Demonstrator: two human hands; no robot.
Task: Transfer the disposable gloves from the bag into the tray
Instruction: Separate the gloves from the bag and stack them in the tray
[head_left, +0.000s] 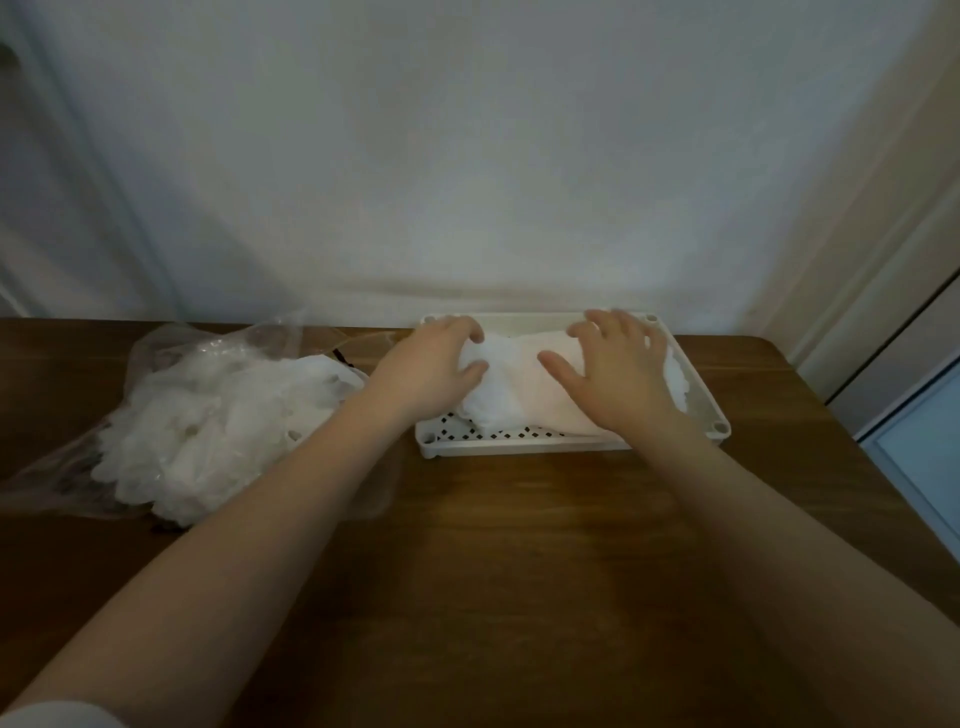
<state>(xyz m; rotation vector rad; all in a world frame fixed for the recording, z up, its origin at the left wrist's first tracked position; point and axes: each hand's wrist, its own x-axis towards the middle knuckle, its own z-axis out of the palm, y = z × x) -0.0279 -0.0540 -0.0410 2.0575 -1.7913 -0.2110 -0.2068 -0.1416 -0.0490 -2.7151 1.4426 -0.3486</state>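
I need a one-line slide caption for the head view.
Both hands, left hand and right hand, settle gloves in the white tray; more remain in the bag.

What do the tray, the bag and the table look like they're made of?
Tray: likely rigid plastic, matte off-white, with a moulded rim and perforated floor.
Bag: thin clear plastic film, glossy and crinkled, the gloves showing through it.
Table: wood or wood-look laminate, brown with visible grain and a dull sheen.
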